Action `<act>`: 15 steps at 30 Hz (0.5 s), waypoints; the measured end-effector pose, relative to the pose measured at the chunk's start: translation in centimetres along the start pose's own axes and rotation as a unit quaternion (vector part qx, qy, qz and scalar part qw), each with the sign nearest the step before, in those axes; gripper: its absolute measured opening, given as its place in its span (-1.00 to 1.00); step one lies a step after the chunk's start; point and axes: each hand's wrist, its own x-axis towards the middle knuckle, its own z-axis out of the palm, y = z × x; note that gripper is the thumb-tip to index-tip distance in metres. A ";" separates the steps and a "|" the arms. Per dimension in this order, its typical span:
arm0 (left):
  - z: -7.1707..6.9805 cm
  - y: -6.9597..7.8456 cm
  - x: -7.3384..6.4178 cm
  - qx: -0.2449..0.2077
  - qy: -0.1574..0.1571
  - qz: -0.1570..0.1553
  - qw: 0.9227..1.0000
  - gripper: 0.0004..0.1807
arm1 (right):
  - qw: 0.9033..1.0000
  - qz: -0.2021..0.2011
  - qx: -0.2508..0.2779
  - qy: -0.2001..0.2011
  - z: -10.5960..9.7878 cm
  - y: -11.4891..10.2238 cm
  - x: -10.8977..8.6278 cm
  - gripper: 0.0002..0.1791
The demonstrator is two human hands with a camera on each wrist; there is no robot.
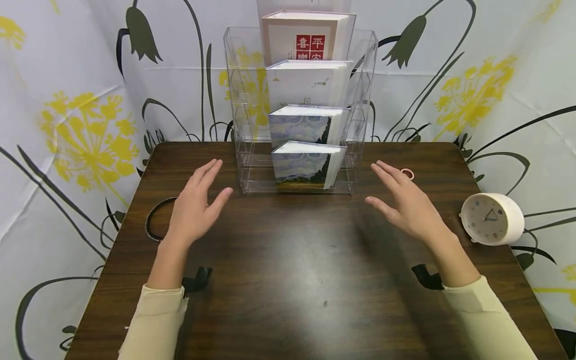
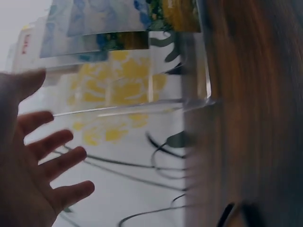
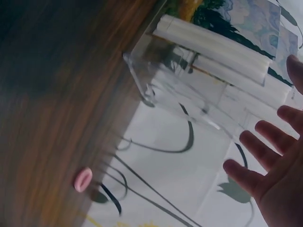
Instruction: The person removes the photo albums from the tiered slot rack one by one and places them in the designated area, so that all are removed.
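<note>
My left hand (image 1: 193, 205) is raised over the table on the left, fingers straight and thumb spread, holding nothing. Opposite it, my right hand (image 1: 409, 205) hovers with fingers extended and also holds nothing. Between and beyond them stands a clear tiered rack (image 1: 243, 125) with several books. Its front book (image 1: 301, 167) has a painted landscape cover, and a similar-looking book (image 1: 297, 127) sits behind. Further up are a pale book (image 1: 292, 85) and one with red square characters (image 1: 279, 40). In the left wrist view, the spread left fingers (image 2: 66, 163) are apart from the rack.
A white round clock (image 1: 490, 220) stands at the table's right edge. A small pink ring (image 1: 407, 173) lies just beyond the right hand. Beside the left hand is a dark round band (image 1: 153, 220). Flower-patterned cloth (image 1: 175, 75) hangs behind the brown table (image 1: 292, 300).
</note>
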 end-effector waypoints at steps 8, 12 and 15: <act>4.4 -1.6 4.2 -0.177 0.070 -0.128 0.973 -0.44 | 0.985 0.062 0.158 0.039 2.2 -0.1 2.3 -0.30; 6.5 -1.8 5.8 -0.219 0.085 -0.163 0.958 -0.46 | 0.973 0.106 0.202 0.044 4.0 -0.5 3.7 -0.35; 7.0 -1.7 6.9 -0.229 0.107 -0.170 0.952 -0.48 | 0.968 0.122 0.209 0.063 5.4 -0.9 4.7 -0.35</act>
